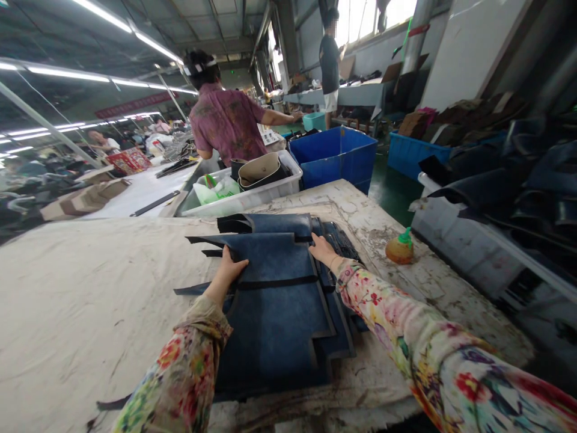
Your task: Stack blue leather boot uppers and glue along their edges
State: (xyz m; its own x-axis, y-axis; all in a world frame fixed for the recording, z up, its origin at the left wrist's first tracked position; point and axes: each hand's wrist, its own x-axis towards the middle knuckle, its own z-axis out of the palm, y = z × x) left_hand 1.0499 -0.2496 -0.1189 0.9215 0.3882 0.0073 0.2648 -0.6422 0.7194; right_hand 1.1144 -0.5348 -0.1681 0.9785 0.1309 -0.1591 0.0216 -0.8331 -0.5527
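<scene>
A factory workshop: strip lights (155, 48) run in rows across the upper left under a metal roof (216, 24), stacked blue panels (274, 325) lie on a worn table (112, 288), bulk bins (333, 171) stand behind, and people (229, 123) appear further back.

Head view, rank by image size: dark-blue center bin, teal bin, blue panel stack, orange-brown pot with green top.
1. Blue panel stack
2. Dark-blue center bin
3. Orange-brown pot
4. Teal bin
Image area only; both bins are farther away.

There are two cream floral sleeves (396, 322), one green-topped pot (399, 250) and several blue panels (279, 319), number unclear.
</scene>
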